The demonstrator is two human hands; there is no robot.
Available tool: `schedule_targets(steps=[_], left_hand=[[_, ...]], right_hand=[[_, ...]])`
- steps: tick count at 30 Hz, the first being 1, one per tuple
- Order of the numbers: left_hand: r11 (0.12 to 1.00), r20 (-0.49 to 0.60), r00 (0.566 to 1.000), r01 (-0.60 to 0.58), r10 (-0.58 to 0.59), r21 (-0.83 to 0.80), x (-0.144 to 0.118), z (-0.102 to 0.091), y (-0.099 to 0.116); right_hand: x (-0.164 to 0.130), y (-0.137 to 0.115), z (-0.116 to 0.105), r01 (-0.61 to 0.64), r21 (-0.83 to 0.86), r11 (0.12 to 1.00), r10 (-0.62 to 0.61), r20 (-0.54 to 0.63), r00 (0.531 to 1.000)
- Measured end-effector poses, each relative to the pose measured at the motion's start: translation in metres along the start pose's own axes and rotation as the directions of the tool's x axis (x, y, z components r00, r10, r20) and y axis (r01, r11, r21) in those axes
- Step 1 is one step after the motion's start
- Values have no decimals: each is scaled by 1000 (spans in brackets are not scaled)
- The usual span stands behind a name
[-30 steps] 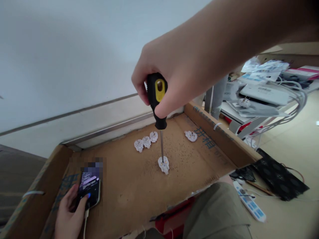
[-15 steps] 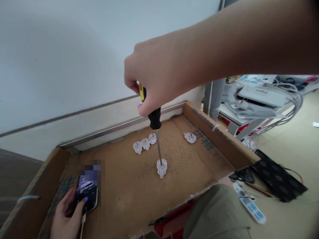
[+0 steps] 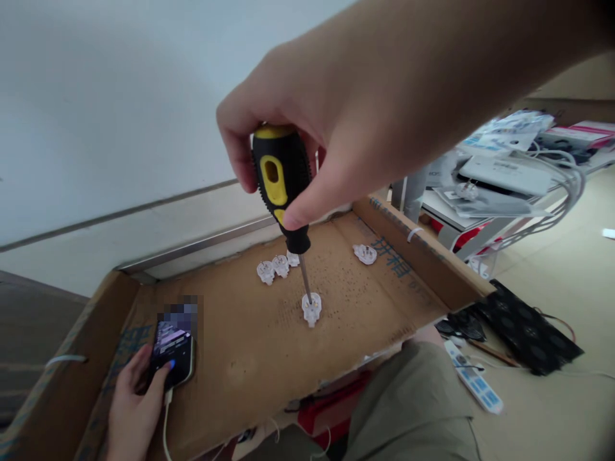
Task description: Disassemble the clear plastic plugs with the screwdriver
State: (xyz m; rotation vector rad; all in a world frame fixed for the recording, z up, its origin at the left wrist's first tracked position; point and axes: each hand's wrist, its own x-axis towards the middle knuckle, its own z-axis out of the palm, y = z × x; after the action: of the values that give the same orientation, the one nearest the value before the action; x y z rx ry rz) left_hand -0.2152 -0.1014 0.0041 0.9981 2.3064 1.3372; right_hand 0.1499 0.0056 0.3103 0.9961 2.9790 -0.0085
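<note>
My right hand (image 3: 307, 128) grips a black and yellow screwdriver (image 3: 283, 179) near the top of its handle, fingers apart round it. The screwdriver's tip touches a clear plastic plug piece (image 3: 312, 314) with metal parts, lying on the cardboard tray (image 3: 230, 371). My left hand (image 3: 137, 400) holds a smartphone (image 3: 173, 352) at the tray's left side, thumb on its lit screen, a white cable (image 3: 166, 416) plugged into its lower end. Several similar plug pieces (image 3: 280, 266) lie in a row behind the screwdriver. One more plug piece (image 3: 366, 254) sits at the right.
Folded cardboard walls (image 3: 423, 262) bound the tray, with a white wall behind. To the right, a side table (image 3: 451, 218) carries a white device (image 3: 507, 173) and loops of cable. A power strip (image 3: 473, 378) and a black panel (image 3: 533, 333) lie on the floor.
My right hand has loosened and turned about the screwdriver, exposing more of its handle. The tip stays at the same plug piece. My left hand still holds the phone; the view has shifted slightly.
</note>
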Motion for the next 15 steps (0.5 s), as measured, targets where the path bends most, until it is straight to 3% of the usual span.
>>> schedule_targets(steps=[4,7,11,13,15], left_hand=[[999,-20,1000,-9,9,-40,3,1,-5],[997,-29,999,-40,38,-63,8,2,-16],[996,-23,998,-67,66,-52,12,2,-25],[996,-25,997,-79,78,-46,11,2,-24],[996,-33,997,-77,76,-35,9,2,-22]], right_hand=[[2,-1,15,-144,266,953,175,-98,980],[14,-2,31,-123,395,910,216,-199,956],[26,-7,65,133,686,716,147,-335,931],[30,-10,85,342,692,636,111,-521,846],[32,-13,100,462,656,596,138,-651,746]])
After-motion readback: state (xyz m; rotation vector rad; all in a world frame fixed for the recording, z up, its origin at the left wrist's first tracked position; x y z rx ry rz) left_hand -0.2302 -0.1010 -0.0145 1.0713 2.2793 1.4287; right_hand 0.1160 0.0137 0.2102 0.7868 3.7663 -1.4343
